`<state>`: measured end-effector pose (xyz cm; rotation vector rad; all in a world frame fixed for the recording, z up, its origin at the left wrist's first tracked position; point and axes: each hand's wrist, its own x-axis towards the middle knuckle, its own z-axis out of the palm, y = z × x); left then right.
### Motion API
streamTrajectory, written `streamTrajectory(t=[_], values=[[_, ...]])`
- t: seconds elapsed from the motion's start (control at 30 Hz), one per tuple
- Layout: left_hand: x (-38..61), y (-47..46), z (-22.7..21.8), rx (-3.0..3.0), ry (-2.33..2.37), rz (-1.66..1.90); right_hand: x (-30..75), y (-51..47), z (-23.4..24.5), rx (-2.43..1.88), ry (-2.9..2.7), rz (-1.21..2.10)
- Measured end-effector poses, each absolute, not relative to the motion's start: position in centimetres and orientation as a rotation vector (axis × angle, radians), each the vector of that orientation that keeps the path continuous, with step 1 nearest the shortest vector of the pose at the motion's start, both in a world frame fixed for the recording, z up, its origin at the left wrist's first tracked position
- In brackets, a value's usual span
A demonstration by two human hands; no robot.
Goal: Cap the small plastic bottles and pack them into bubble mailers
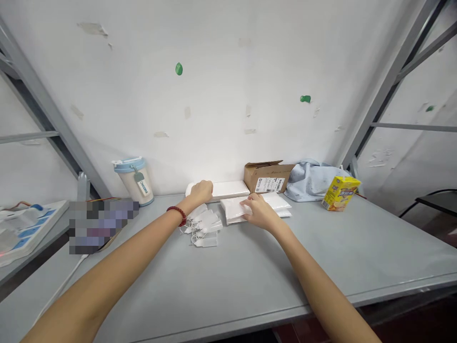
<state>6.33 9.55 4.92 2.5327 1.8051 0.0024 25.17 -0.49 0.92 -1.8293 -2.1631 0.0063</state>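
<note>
My left hand (201,192), with a red bead bracelet on the wrist, is closed round the left end of a flat white box (228,189) lying against the wall. My right hand (260,212) rests with fingers curled on a stack of clear plastic bags (233,208) near the middle of the grey table (250,271). Several small white pouches with loops (204,225) lie fanned out just below my left wrist.
A brown cardboard box (267,177) with a label stands at the wall, a light blue cloth (310,178) and a yellow drink carton (340,192) to its right. A blue-lidded cup (134,180) stands at the left. A power strip (24,228) lies far left.
</note>
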Motion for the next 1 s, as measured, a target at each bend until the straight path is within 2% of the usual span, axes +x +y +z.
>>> streamTrajectory(t=[0.43, 1.0], values=[[4.9, 10.6, 4.4, 2.556, 1.882, 0.027, 24.7, 0.0, 0.0, -1.909, -2.172, -0.135], [2.5, 8.5, 6.2, 2.747, 1.774, 0.601, 26.2, 1.8, -1.3, -1.908, -2.122, -0.295]])
